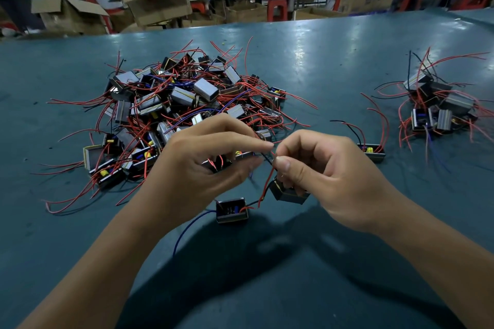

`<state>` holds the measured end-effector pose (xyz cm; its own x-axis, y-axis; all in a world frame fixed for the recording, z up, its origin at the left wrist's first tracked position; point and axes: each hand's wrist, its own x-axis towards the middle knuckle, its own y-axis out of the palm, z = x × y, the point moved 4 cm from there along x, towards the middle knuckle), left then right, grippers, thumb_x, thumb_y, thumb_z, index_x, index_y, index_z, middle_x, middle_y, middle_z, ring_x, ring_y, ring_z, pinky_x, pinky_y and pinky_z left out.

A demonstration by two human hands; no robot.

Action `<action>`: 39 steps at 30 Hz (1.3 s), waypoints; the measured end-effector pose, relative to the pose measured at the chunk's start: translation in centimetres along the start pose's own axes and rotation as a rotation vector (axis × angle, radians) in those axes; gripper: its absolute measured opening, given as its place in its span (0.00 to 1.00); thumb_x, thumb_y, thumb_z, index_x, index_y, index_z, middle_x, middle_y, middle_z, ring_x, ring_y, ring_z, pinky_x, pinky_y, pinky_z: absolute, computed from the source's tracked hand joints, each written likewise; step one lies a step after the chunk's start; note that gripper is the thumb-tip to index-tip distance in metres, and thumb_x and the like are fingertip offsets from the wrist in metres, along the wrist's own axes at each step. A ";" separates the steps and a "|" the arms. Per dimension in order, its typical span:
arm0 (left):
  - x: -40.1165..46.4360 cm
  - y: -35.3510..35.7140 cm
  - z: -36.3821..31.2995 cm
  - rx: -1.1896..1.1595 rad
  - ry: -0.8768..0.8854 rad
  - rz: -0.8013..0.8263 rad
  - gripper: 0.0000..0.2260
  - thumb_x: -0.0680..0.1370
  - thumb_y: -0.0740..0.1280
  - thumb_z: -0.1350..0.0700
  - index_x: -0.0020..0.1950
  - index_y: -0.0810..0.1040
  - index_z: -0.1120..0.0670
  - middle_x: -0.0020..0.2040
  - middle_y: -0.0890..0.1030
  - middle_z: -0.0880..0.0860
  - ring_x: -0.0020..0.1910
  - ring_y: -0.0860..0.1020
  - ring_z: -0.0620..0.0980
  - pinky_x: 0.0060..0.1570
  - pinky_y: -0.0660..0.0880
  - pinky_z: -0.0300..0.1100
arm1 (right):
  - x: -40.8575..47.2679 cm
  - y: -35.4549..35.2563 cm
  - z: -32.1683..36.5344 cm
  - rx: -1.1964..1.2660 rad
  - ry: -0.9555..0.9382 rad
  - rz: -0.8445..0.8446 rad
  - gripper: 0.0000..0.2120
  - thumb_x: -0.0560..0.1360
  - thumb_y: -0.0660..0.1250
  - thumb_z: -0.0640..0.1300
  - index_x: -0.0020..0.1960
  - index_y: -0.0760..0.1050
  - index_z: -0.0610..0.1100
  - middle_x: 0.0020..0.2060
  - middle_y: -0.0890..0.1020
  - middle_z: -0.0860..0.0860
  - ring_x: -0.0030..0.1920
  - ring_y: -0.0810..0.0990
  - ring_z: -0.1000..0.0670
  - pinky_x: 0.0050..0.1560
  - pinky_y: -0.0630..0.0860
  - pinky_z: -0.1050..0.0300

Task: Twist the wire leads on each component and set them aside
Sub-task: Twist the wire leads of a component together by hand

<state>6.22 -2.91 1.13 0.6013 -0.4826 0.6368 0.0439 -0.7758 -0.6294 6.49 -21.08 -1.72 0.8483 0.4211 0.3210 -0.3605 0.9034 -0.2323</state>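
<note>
On the matt teal table (334, 67), nearest the person, a small black box-shaped component with a blue lead (231, 210) lies below both hands. Just above it the right hand (328, 176) pinches thin red and black wire leads (268, 168) between thumb and forefinger, a second black component (287, 193) hanging under its fingers. The left hand (205, 165) curls around another small component, forefinger reaching to the same leads. Beyond the hands sprawls a large tangled heap of grey-and-black components (181, 104); a smaller pile (438, 104) sits far right of it.
</note>
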 end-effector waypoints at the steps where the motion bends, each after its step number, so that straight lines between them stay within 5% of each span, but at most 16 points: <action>1: 0.1 0.0 0.0 0.002 -0.006 -0.007 0.08 0.76 0.73 0.61 0.54 0.85 0.58 0.48 0.80 0.52 0.46 0.78 0.40 0.48 0.69 0.30 | 0.0 0.1 0.0 -0.014 -0.001 0.008 0.03 0.78 0.66 0.43 0.45 0.77 0.45 0.32 0.79 0.55 0.33 0.75 0.56 0.35 0.73 0.64; 11: 0.1 0.0 -0.8 0.170 0.122 -0.020 0.08 0.78 0.71 0.55 0.47 0.86 0.59 0.46 0.81 0.52 0.44 0.79 0.55 0.43 0.74 0.49 | -0.2 0.3 0.3 -0.106 -0.021 0.027 0.04 0.78 0.66 0.46 0.45 0.77 0.46 0.33 0.79 0.54 0.34 0.75 0.56 0.36 0.73 0.63; 18: 0.0 0.5 -0.9 0.245 0.145 0.006 0.11 0.81 0.68 0.54 0.46 0.82 0.60 0.45 0.79 0.51 0.43 0.76 0.53 0.42 0.73 0.49 | -0.4 0.5 0.4 -0.187 -0.076 0.019 0.04 0.79 0.66 0.47 0.46 0.77 0.49 0.33 0.79 0.57 0.32 0.75 0.58 0.36 0.70 0.67; 23: -0.1 1.1 -0.9 0.156 0.002 0.033 0.09 0.82 0.64 0.55 0.46 0.78 0.58 0.44 0.74 0.46 0.42 0.72 0.45 0.41 0.70 0.41 | -0.4 0.4 0.9 -0.314 -0.149 -0.037 0.05 0.79 0.66 0.47 0.47 0.77 0.48 0.34 0.78 0.56 0.32 0.76 0.56 0.35 0.71 0.68; 27: -0.2 1.7 -1.0 0.022 -0.204 0.044 0.09 0.83 0.64 0.53 0.45 0.77 0.55 0.35 0.71 0.40 0.33 0.70 0.38 0.35 0.63 0.27 | -0.5 0.3 1.2 -0.447 -0.221 -0.072 0.06 0.79 0.66 0.46 0.49 0.78 0.44 0.35 0.80 0.52 0.34 0.78 0.49 0.36 0.75 0.51; 35: -0.9 3.2 0.3 -0.482 -0.700 0.013 0.13 0.76 0.66 0.50 0.31 0.77 0.50 0.29 0.69 0.48 0.26 0.62 0.43 0.27 0.61 0.33 | -0.5 0.7 1.2 -0.584 -0.300 -0.068 0.04 0.79 0.66 0.42 0.48 0.77 0.42 0.37 0.78 0.55 0.37 0.75 0.53 0.39 0.73 0.56; 39: -0.5 1.7 0.1 -0.385 -0.461 -0.023 0.05 0.77 0.68 0.53 0.42 0.80 0.51 0.33 0.76 0.47 0.30 0.70 0.45 0.30 0.67 0.36 | -0.4 0.2 1.0 -0.392 -0.186 -0.062 0.03 0.79 0.66 0.45 0.46 0.76 0.49 0.35 0.79 0.54 0.34 0.77 0.53 0.36 0.75 0.54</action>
<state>6.07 -3.96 -0.27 0.8915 -0.3046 0.3353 -0.1795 -0.9171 -0.3560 5.75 -20.98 -1.00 0.7663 0.4069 0.4972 -0.1063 0.8435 -0.5264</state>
